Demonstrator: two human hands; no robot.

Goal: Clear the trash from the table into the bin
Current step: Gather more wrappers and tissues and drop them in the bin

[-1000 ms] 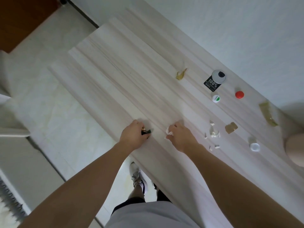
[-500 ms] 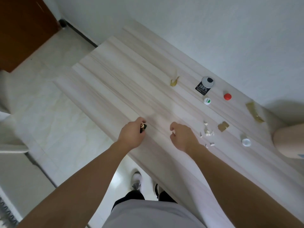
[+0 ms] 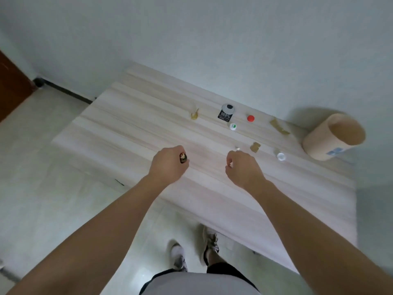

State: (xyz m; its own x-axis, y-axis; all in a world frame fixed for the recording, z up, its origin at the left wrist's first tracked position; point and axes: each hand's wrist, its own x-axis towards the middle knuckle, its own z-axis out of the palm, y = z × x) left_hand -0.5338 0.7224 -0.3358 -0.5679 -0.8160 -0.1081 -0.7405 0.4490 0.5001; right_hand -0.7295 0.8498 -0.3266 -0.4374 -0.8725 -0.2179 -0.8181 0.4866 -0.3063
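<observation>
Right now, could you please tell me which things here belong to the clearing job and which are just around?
Job: bin, red cap, white cap, tape scrap, black label, both hands' scraps.
Around: table, door, shoes.

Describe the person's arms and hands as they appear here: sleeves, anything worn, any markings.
Both forearms are bare up to the frame's edge, with no sleeve in view. The left hand and right hand wear no gloves, and no watch, bracelet or ring shows on the sides in view. No markings can be made out on either arm.
</observation>
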